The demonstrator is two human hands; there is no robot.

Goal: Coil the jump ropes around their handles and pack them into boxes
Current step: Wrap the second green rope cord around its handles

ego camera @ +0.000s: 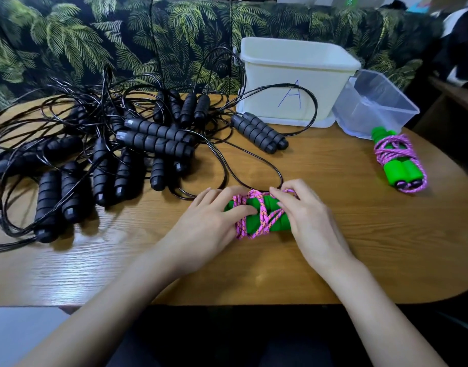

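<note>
Both hands down on one bundle, straight in front of the white box (293, 83) marked A and much nearer the body. Grips with the left hand (214, 218) the left end of the green-handled jump rope (256, 205), fingers curled over its far side, thumb laid across the wraps. Pinches with the right hand (304, 215) a loop of the pink cord (255, 194) at the bundle's far right corner. Lies flat on the wooden table (360, 234), bare wood open from there to the near edge and out to the rounded right edge. Left of the white box, a tangled heap of black jump ropes (108, 144), loops reaching right up to the bundle and running out of view at the left. Just in front of the box, one pair of black handles (259, 133). Close against its right side, a tilted clear box (373, 102); at that one's front corner, a second coiled green rope (398, 160), near the right edge. Behind the white box, a palm-print sofa (95, 35).
</note>
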